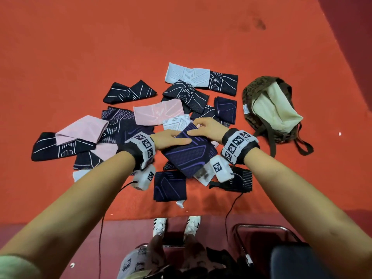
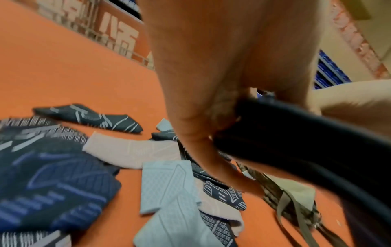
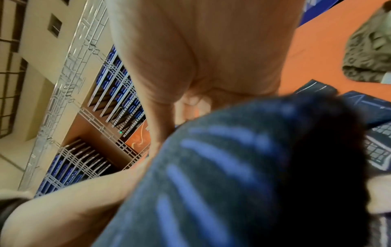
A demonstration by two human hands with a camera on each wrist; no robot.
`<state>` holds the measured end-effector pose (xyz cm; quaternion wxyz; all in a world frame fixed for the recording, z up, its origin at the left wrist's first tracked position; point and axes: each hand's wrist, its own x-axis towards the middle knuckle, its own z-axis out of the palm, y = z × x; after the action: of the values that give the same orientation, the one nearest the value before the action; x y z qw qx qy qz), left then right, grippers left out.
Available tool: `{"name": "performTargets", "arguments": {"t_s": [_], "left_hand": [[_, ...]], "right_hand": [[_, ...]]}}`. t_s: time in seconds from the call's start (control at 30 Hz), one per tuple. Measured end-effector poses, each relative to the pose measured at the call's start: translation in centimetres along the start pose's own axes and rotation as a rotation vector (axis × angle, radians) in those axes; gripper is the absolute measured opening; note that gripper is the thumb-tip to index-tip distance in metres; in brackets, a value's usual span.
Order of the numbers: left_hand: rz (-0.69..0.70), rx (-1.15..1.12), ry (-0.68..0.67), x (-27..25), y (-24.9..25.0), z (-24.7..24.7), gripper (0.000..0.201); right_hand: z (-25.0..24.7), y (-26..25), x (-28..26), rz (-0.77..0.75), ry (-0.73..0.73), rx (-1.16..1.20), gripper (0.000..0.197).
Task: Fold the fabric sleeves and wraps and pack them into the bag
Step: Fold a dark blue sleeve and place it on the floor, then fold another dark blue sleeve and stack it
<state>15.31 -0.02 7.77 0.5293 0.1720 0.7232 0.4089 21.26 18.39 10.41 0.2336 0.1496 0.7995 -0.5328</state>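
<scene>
A navy sleeve with purple lines (image 1: 189, 153) is lifted over the middle of the pile, and both hands hold it. My left hand (image 1: 181, 138) grips its left edge, fingers laid flat on top. The right hand (image 1: 196, 127) pinches its far corner. Close up, the sleeve shows as dark fabric (image 2: 296, 142) in the left wrist view and as blue-striped cloth (image 3: 211, 175) in the right wrist view. The brown patterned bag (image 1: 271, 109) lies open on the right with its cream lining showing.
Several loose sleeves lie on the orange mat (image 1: 100, 47): pink (image 1: 159, 111), light blue (image 1: 187, 75), black with white lines (image 1: 128, 91). A folded navy sleeve (image 1: 170, 186) and a black wrap (image 1: 239, 180) lie near the mat's front edge. A metal chair (image 1: 261, 230) stands below.
</scene>
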Motion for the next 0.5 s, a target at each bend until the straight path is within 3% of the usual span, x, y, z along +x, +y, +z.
{"name": "performTargets", "arguments": {"t_s": [0.07, 0.13, 0.27, 0.33, 0.5], "left_hand": [[0.034, -0.057, 0.102, 0.3, -0.7, 0.5, 0.018], [0.039, -0.233, 0.206, 0.1, -2.3, 0.7, 0.015], [-0.013, -0.602, 0.353, -0.1, -7.5, 1.4, 0.017], [-0.057, -0.737, 0.341, -0.5, -9.7, 2.6, 0.017], [-0.260, -0.599, 0.350, -1.2, -14.8, 5.2, 0.011]], "right_hand": [[0.8, -0.1, 0.4, 0.006, 0.028, -0.042, 0.029], [1.0, 0.2, 0.6, 0.067, 0.046, -0.039, 0.033], [2.2, 3.1, 0.6, 0.340, -0.179, 0.243, 0.010], [4.0, 4.6, 0.6, 0.371, -0.213, 0.341, 0.014], [9.5, 7.9, 0.7, 0.469, -0.121, 0.361, 0.019]]}}
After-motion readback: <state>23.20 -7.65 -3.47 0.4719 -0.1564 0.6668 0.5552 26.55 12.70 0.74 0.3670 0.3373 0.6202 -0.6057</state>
